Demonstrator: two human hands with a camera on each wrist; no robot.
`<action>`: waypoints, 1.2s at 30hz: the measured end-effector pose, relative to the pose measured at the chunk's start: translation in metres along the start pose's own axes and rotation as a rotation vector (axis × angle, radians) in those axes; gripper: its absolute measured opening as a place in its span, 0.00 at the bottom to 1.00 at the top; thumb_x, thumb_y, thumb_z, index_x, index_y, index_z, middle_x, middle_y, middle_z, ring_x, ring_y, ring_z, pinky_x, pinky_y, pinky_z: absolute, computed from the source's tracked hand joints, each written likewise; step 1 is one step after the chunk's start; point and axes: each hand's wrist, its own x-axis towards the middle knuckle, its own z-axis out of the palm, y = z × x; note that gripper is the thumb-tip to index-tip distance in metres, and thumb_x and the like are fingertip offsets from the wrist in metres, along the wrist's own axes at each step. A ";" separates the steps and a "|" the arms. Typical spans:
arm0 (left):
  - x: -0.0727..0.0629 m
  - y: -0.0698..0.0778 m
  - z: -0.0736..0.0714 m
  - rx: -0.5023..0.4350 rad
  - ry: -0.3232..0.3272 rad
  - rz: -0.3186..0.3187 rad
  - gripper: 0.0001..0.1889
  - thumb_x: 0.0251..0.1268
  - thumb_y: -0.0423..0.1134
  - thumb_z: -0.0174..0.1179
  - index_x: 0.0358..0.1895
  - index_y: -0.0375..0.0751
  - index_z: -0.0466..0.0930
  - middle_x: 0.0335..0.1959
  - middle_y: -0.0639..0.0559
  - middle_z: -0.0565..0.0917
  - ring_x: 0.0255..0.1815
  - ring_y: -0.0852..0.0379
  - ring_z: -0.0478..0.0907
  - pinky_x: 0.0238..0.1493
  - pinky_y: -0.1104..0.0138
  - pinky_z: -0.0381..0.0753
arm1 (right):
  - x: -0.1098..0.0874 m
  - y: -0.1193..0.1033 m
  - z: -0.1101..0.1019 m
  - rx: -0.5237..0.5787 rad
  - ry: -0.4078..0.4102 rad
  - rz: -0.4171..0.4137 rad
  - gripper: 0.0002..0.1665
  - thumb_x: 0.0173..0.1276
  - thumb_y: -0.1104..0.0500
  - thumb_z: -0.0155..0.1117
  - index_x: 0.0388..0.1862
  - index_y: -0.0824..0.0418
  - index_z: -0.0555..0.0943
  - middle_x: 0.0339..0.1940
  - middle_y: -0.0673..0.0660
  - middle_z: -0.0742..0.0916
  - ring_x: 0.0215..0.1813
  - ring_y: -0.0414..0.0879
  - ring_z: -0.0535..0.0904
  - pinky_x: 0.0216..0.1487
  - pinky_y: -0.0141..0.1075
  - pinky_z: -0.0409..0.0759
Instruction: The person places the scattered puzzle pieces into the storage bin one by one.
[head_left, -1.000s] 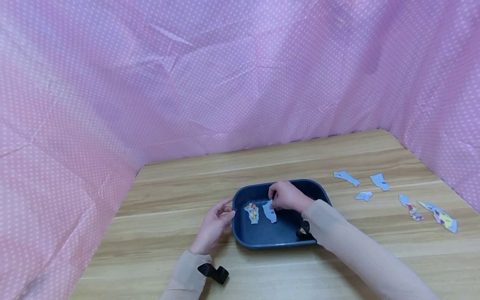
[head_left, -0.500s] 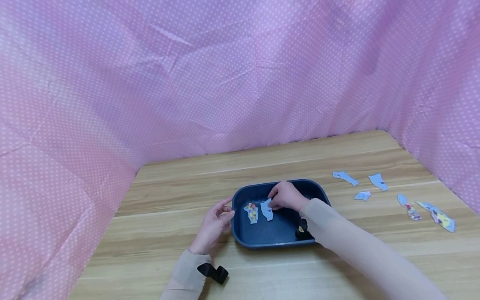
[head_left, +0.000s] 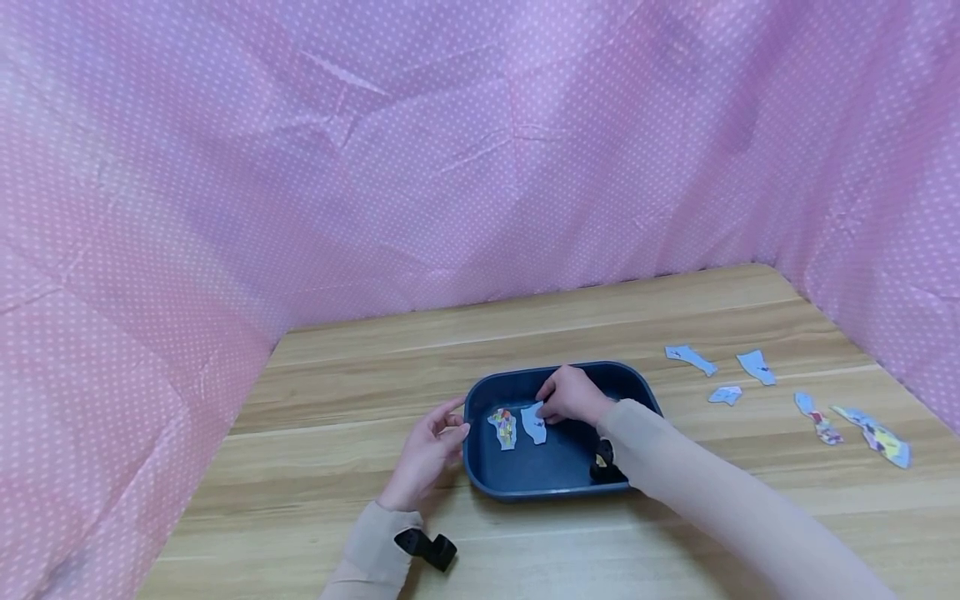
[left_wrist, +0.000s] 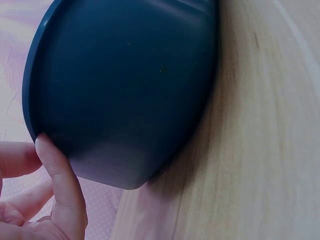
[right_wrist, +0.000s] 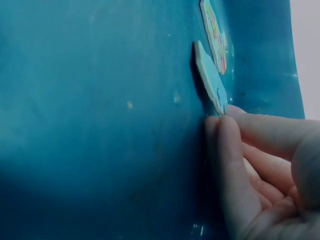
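While L hand point(head_left: 426, 454), fingers loose, prob. steadies tray point(head_left: 525, 479) at 9 o'clock, R hand point(head_left: 573, 397) pinches blue pc point(head_left: 532, 423)

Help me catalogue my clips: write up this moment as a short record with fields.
Left hand: touches the rim of the dark blue tray at its left end
Right hand: pinches a pale blue puzzle piece inside the tray
Beside that piece: a multicoloured puzzle piece, to its left
Right of tray: five loose puzzle pieces
Surface: wood-grain table
Backdrop: pink polka-dot cloth
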 end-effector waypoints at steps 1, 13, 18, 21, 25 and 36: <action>0.000 0.000 0.000 0.003 0.000 0.000 0.23 0.67 0.28 0.53 0.65 0.37 0.68 0.39 0.50 0.72 0.28 0.62 0.71 0.29 0.70 0.73 | 0.000 0.000 0.000 -0.003 -0.001 0.001 0.15 0.57 0.68 0.69 0.44 0.69 0.84 0.41 0.61 0.86 0.30 0.42 0.84 0.36 0.33 0.83; -0.001 -0.002 -0.001 0.020 0.001 -0.015 0.23 0.67 0.28 0.53 0.65 0.38 0.68 0.40 0.49 0.72 0.29 0.62 0.72 0.31 0.70 0.74 | -0.005 -0.003 -0.003 -0.043 -0.019 -0.054 0.15 0.58 0.65 0.69 0.45 0.69 0.83 0.41 0.61 0.86 0.30 0.42 0.84 0.37 0.34 0.83; -0.001 -0.001 0.000 0.025 -0.008 -0.014 0.23 0.67 0.29 0.53 0.66 0.39 0.68 0.40 0.48 0.72 0.30 0.62 0.72 0.32 0.70 0.74 | -0.007 -0.004 -0.008 -0.004 -0.036 -0.125 0.14 0.60 0.64 0.67 0.44 0.70 0.82 0.37 0.60 0.87 0.31 0.44 0.85 0.37 0.37 0.83; -0.001 0.000 0.000 0.022 -0.004 -0.012 0.23 0.67 0.29 0.53 0.66 0.39 0.68 0.40 0.48 0.73 0.30 0.61 0.72 0.32 0.69 0.74 | -0.008 -0.005 -0.012 0.031 -0.064 -0.149 0.14 0.62 0.64 0.65 0.45 0.70 0.81 0.36 0.60 0.87 0.32 0.45 0.85 0.39 0.38 0.83; -0.001 0.001 0.002 0.027 -0.001 -0.006 0.23 0.67 0.29 0.53 0.66 0.38 0.68 0.40 0.48 0.73 0.31 0.60 0.72 0.32 0.68 0.74 | -0.007 -0.006 -0.016 0.092 -0.093 -0.152 0.16 0.64 0.63 0.64 0.48 0.71 0.79 0.37 0.61 0.86 0.35 0.48 0.85 0.40 0.38 0.83; 0.001 0.001 0.000 0.023 0.002 -0.003 0.23 0.67 0.28 0.52 0.65 0.37 0.68 0.39 0.48 0.72 0.31 0.60 0.71 0.30 0.70 0.74 | -0.008 -0.016 -0.036 0.154 -0.112 -0.189 0.17 0.66 0.62 0.61 0.49 0.72 0.78 0.44 0.70 0.84 0.36 0.49 0.84 0.41 0.40 0.83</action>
